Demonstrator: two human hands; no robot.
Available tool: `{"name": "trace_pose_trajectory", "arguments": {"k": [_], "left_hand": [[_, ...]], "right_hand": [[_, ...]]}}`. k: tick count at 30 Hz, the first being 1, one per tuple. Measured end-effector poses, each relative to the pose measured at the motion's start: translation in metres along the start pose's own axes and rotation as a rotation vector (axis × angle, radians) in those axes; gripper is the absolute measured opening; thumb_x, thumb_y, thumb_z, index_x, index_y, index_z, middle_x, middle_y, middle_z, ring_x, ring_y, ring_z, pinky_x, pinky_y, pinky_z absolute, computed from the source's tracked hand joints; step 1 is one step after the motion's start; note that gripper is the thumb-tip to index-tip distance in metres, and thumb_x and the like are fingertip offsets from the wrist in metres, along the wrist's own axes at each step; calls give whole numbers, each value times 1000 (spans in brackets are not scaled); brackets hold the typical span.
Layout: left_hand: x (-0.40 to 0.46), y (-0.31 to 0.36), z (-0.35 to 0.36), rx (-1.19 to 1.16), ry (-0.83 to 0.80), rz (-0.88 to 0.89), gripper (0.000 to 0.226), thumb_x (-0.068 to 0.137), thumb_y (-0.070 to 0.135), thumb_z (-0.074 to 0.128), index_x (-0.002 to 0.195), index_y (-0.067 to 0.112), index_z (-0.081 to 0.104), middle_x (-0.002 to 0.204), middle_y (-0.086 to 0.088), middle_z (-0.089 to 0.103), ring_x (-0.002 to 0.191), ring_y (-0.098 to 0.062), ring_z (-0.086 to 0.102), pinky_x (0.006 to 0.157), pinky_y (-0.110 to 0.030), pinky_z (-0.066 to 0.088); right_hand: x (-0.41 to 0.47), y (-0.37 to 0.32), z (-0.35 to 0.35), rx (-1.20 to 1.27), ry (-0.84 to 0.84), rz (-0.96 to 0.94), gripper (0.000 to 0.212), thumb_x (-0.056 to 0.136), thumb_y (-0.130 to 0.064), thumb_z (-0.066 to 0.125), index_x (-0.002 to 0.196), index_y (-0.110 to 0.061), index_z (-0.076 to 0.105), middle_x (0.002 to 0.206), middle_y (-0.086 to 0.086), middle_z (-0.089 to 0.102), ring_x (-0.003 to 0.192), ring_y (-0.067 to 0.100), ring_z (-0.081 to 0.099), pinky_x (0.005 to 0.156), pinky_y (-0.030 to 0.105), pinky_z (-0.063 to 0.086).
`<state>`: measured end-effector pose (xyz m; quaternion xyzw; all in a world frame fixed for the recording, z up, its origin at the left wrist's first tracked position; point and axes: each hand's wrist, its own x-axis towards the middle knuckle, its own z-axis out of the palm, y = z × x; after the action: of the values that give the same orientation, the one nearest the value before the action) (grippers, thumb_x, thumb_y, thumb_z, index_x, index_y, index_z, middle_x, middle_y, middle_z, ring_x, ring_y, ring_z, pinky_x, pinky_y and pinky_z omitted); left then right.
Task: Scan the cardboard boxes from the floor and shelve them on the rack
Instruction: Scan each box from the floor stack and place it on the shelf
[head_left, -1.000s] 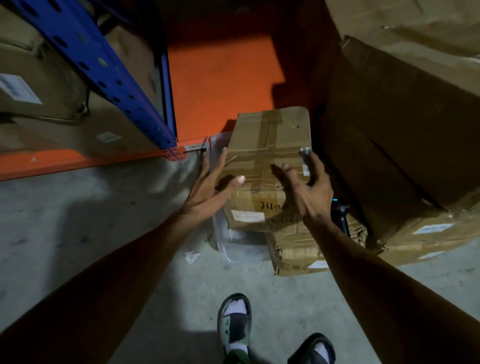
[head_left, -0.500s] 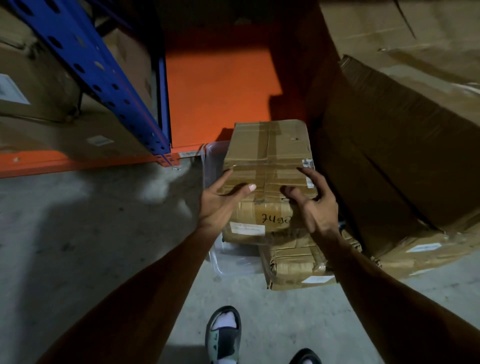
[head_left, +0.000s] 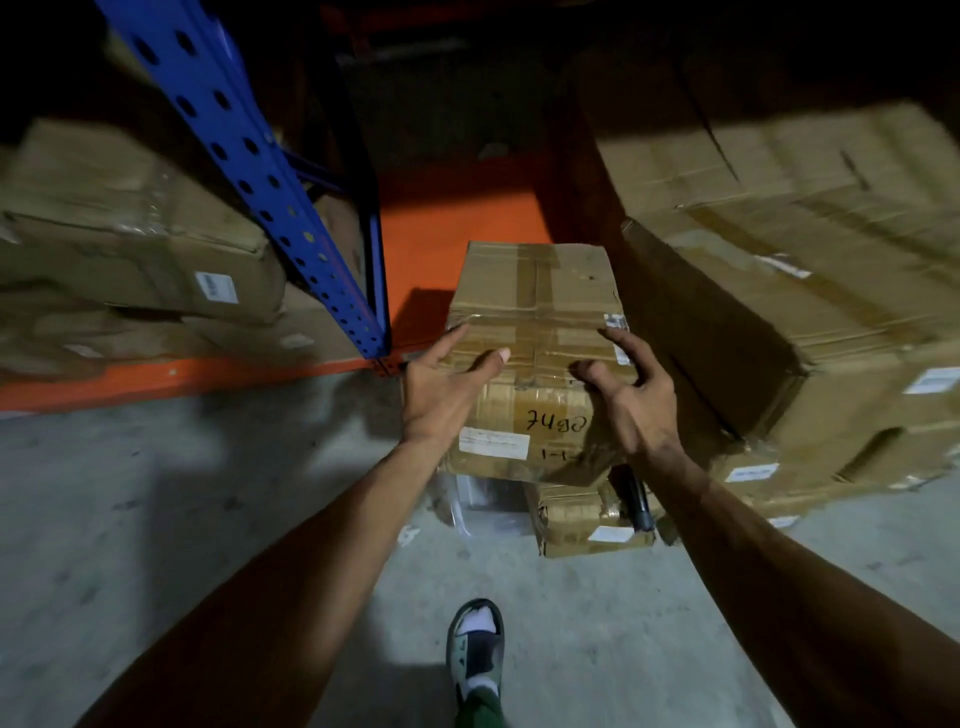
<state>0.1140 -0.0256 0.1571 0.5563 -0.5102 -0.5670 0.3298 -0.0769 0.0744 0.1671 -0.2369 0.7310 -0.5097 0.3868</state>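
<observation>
A taped cardboard box (head_left: 537, 312) with handwritten numbers and a white label is held between both my hands, above a smaller cardboard box (head_left: 584, 522) on the floor. My left hand (head_left: 444, 387) grips its left side, thumb over the top edge. My right hand (head_left: 631, 395) grips its right side. A black handheld scanner (head_left: 635, 499) lies on the lower box, just under my right wrist. The blue upright of the rack (head_left: 249, 156) stands to the left, with an orange shelf (head_left: 447, 223) behind the held box.
Large cardboard boxes (head_left: 779, 291) are stacked close on the right. More boxes (head_left: 130, 249) fill the rack's left bay. A clear plastic bin (head_left: 478, 499) sits on the concrete floor under the held box. My sandalled foot (head_left: 475, 654) is below.
Both hands have closed on the box's sides and raised it off the lower box. The view has lifted, showing more of the rack and the scanner under my right wrist.
</observation>
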Motion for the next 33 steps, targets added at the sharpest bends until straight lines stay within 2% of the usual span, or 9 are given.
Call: {"name": "trace_pose_trajectory", "arguments": {"k": [4,7,10,15,20,21,24,28,33], "left_hand": [[-60,60,-2,-2,4,43,72,68,36,91,133,22,63,141,4,58,127,0,46,91,-1,32],[-116,115,3,13,25,101,77,65,45,91,133,25,62,142,5,58,124,0,47,90,-4,32],[-167,165,7,38,59,171,79,61,53,90,132,31,62,139,8,59,106,13,47,81,1,31],[-243,243,13,51,123,308,74,64,55,87,131,34,64,136,4,62,85,34,40,68,11,32],[-289,326,17,29,133,443,70,69,49,87,132,29,65,136,4,63,108,12,53,78,8,35],[-293,343,16,19,142,471,70,69,49,88,132,29,65,135,4,63,105,16,53,77,8,36],[-300,392,9,15,173,549,68,67,52,87,129,32,67,133,5,64,98,23,51,71,8,35],[-291,449,-5,-3,218,629,65,70,48,87,129,29,67,139,5,60,120,1,48,77,9,31],[-252,498,-31,-19,264,669,64,72,46,86,130,25,66,139,1,61,120,-1,48,103,-19,34]], "right_hand": [[-54,-54,-37,41,-11,-62,59,71,-46,81,128,-49,67,123,-29,62,113,4,66,95,35,59],[-102,-101,-75,85,-2,-101,58,72,-41,82,128,-46,68,128,-13,69,112,15,70,97,45,60],[-147,-147,-111,91,-49,-164,60,75,-39,80,133,-44,65,138,6,66,121,28,67,103,54,55],[-208,-215,-165,66,-49,-343,66,74,-47,77,138,-44,61,142,-6,61,114,14,67,85,33,59],[-236,-285,-201,100,-19,-426,63,67,-49,78,129,-48,67,114,1,78,91,15,77,86,44,63],[-237,-300,-204,113,-20,-443,61,66,-49,79,126,-48,68,109,0,79,90,17,78,88,48,63],[-239,-346,-208,149,-18,-506,58,65,-49,79,122,-47,70,112,-5,77,96,18,77,94,53,60],[-230,-405,-199,144,-10,-586,65,59,-58,76,124,-49,70,118,-4,74,107,17,70,99,48,56],[-194,-464,-161,161,-51,-639,61,63,-56,77,123,-49,71,117,-9,75,102,7,71,98,44,57]]}}
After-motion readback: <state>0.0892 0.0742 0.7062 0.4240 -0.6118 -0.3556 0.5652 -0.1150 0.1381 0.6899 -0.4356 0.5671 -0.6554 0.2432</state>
